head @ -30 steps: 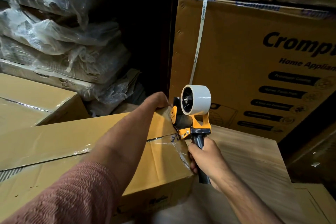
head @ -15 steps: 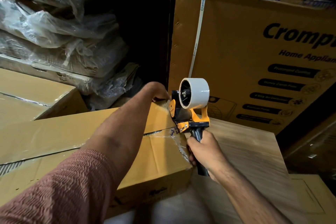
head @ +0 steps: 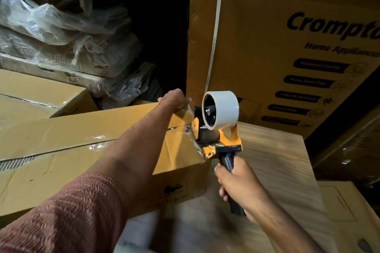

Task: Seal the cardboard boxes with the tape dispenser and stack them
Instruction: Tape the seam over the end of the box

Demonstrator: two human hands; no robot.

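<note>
- Both hands are busy: left hand (head: pixel 174 99) curls over the far top edge of the cardboard box (head: pixel 86 146), pinning the flaps so the seam stays closed.
- Right hand (head: pixel 238 183) wraps tight round the handle of the tape dispenser (head: pixel 218 129), its head at the box's end corner, likely carrying tape over the edge.
- Big printed carton (head: pixel 287 47) stands just behind.

The tape dispenser (head: pixel 218 139) is orange with a black handle and a white roll (head: pixel 223 109), the boxes (head: pixel 86 139) plain brown, the sleeve (head: pixel 67 217) ribbed reddish-pink.
</note>
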